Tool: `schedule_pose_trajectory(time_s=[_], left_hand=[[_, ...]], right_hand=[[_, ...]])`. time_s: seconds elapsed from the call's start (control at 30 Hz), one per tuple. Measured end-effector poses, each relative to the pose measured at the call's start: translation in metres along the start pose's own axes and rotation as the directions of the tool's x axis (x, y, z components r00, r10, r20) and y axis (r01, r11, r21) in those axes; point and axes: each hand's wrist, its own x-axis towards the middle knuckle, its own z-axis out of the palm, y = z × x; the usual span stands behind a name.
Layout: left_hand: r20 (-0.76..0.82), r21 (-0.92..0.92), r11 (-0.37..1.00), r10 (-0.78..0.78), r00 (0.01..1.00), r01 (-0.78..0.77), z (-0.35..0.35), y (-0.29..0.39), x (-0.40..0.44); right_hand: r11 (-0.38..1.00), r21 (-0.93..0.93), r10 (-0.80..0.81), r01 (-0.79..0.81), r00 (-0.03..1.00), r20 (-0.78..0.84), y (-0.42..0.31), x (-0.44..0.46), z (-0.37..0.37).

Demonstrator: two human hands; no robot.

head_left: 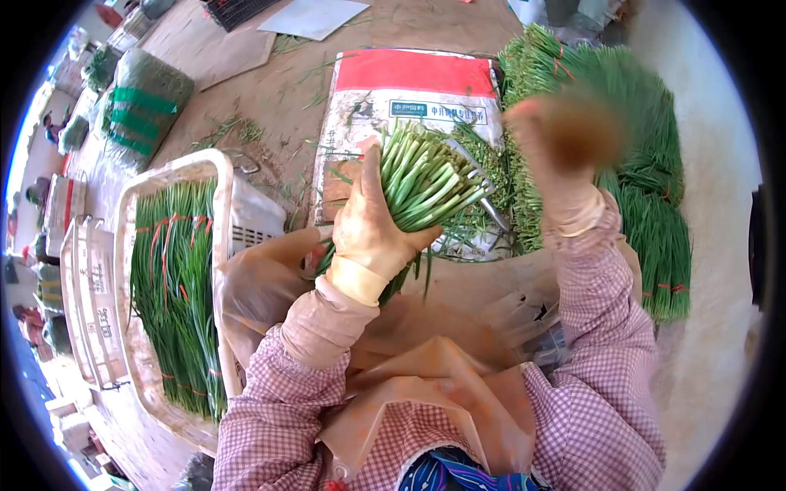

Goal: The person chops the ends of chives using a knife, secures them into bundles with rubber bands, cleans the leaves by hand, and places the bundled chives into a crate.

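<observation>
So the left hand (pixel 368 229) has its fingers wrapped round a thick bundle of long green stalks with pale cut ends (pixel 430 180), the ends fanning out to the right of those fingers. The right hand (pixel 565 139) is basically a brown blur beside a big heap of dark green, red-tied bunches (pixel 651 204), so I can't tell if its fingers are spread or pinching anything. Under the bundle lies a white printed sack with a red band (pixel 413 74); its left edge runs close to the left fingers, and the roomiest stretch is ahead of them, up by the red. Just right of the cut ends, a thin silver metal bar (pixel 495 213) makes things kinda tight. Left of the left fingers there's a white plastic basket (pixel 226 196) packed with red-tied greens, and brown floor (pixel 278 114) opens up ahead of its rim.
</observation>
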Motion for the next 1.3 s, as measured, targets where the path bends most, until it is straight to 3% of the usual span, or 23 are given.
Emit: schedule_pose_trajectory(time_s=[0.13,0.2,0.23,0.3,0.33,0.4,0.53,0.6,0.67,0.73,0.77,0.8,0.83,0.87,0.93,0.97,1.0,1.07,1.1,1.13,1.2,1.27,1.3], left_hand=[[-0.073,-0.022,0.998,0.061,0.995,-0.063,-0.007,0.000,-0.019],[-0.076,-0.039,0.998,0.039,0.996,-0.042,-0.008,0.002,-0.026],[-0.111,-0.025,0.998,0.061,0.992,-0.064,-0.009,0.002,-0.027],[-0.151,-0.015,0.999,0.045,0.987,-0.048,-0.010,0.006,-0.031],[-0.160,-0.022,0.999,0.043,0.986,-0.047,-0.011,0.007,-0.031],[-0.198,0.072,0.996,0.068,0.978,-0.055,-0.012,0.008,-0.032],[-0.235,0.164,0.984,0.110,0.966,-0.072,-0.011,0.004,-0.032],[-0.245,0.202,0.979,0.090,0.965,-0.040,-0.012,0.005,-0.032],[-0.195,0.171,0.985,0.027,0.980,0.007,-0.017,0.005,-0.032],[-0.220,0.146,0.988,0.070,0.973,-0.038,-0.017,0.003,-0.032],[-0.222,0.131,0.991,0.067,0.973,-0.038,-0.017,0.004,-0.032],[-0.226,0.116,0.992,0.066,0.972,-0.040,-0.017,0.004,-0.031],[-0.227,0.112,0.993,0.067,0.972,-0.042,-0.018,0.005,-0.031],[-0.223,0.049,0.998,0.060,0.973,-0.050,-0.020,0.005,-0.030],[-0.221,-0.021,0.998,0.051,0.974,-0.057,-0.020,0.004,-0.030],[-0.224,-0.095,0.994,0.037,0.974,-0.059,-0.018,0.002,-0.029],[-0.227,-0.166,0.984,0.023,0.974,-0.062,-0.016,-0.001,-0.028],[-0.207,-0.280,0.956,0.025,0.978,-0.084,-0.012,-0.003,-0.027],[-0.129,-0.351,0.936,-0.030,0.991,-0.018,-0.015,0.002,-0.027],[-0.049,-0.416,0.908,-0.080,0.996,0.053,-0.015,0.005,-0.028],[-0.017,-0.467,0.882,-0.082,0.996,0.065,-0.010,0.002,-0.029],[-0.005,-0.493,0.867,-0.083,0.997,0.070,-0.009,0.001,-0.028],[-0.016,-0.487,0.871,-0.081,0.997,0.063,-0.009,0.001,-0.029]], right_hand=[[0.954,0.074,0.292,-0.290,0.956,-0.015,-0.030,-0.016,-0.001],[0.980,0.190,-0.062,0.057,0.998,0.021,-0.060,-0.024,0.008],[0.981,0.185,-0.068,0.061,0.997,0.030,-0.071,-0.025,0.011],[0.948,-0.221,-0.145,0.229,0.930,0.338,-0.086,-0.026,0.016],[0.945,-0.224,-0.152,0.238,0.927,0.344,-0.091,-0.026,0.020],[0.827,-0.476,-0.151,0.300,0.933,0.327,-0.097,-0.029,0.027],[0.825,-0.450,-0.145,0.341,0.899,0.414,-0.102,-0.028,0.037],[0.896,-0.351,-0.131,0.273,0.916,0.379,-0.093,-0.034,0.045],[0.999,-0.039,-0.003,0.013,0.974,0.228,-0.087,-0.039,0.055],[0.990,-0.070,-0.108,0.123,0.975,0.196,-0.084,-0.040,0.054],[0.998,0.061,-0.004,-0.010,0.975,0.222,-0.086,-0.040,0.048],[0.972,0.186,0.094,-0.145,0.961,0.260,-0.090,-0.038,0.040],[0.839,0.296,0.361,-0.457,0.874,0.326,-0.106,-0.029,0.022],[0.841,0.290,0.360,-0.456,0.873,0.328,-0.101,-0.028,0.012],[0.607,0.716,0.399,-0.345,0.912,0.101,-0.089,-0.026,-0.014],[0.610,0.714,0.396,-0.342,0.913,0.099,-0.076,-0.030,-0.029],[0.688,0.615,0.253,-0.385,0.922,0.293,-0.059,-0.038,-0.042],[0.766,0.512,0.117,-0.389,0.867,0.484,-0.060,-0.047,-0.039],[0.940,0.276,0.125,-0.200,0.956,0.267,-0.077,-0.053,-0.021],[0.998,-0.035,0.048,-0.046,0.997,0.052,-0.092,-0.057,-0.006],[0.994,0.068,0.085,-0.086,0.996,0.009,-0.106,-0.051,0.002],[0.926,-0.244,-0.248,0.289,0.951,0.186,-0.104,-0.043,0.009],[0.904,-0.343,-0.208,0.255,0.964,0.167,-0.099,-0.046,0.021]])
